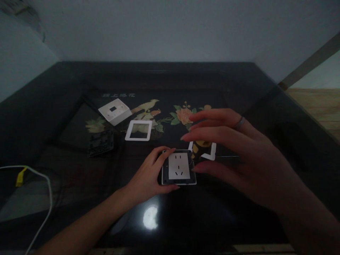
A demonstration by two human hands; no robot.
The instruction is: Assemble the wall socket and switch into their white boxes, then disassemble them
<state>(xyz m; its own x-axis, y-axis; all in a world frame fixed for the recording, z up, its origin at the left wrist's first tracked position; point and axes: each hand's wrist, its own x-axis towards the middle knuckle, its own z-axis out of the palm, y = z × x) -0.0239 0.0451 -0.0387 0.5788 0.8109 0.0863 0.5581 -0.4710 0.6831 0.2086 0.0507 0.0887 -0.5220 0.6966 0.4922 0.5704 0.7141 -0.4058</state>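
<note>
A square wall socket [179, 166] with a white insert and a dark surround lies flat on the glossy black table [186, 219]. My left hand [148, 176] grips the socket's left edge, thumb below and fingers above it. My right hand [233, 152] hovers just right of and above the socket, fingers stretched out and apart, holding nothing; a ring sits on one finger. A white frame piece [208, 152] lies partly hidden behind my right fingers.
Farther back on the table lie a white square frame [139, 130], a white back box [115, 111] and a dark module [101, 143]. A white cable [45, 198] with a yellow tag [20, 176] curves at the left. Walls close in behind.
</note>
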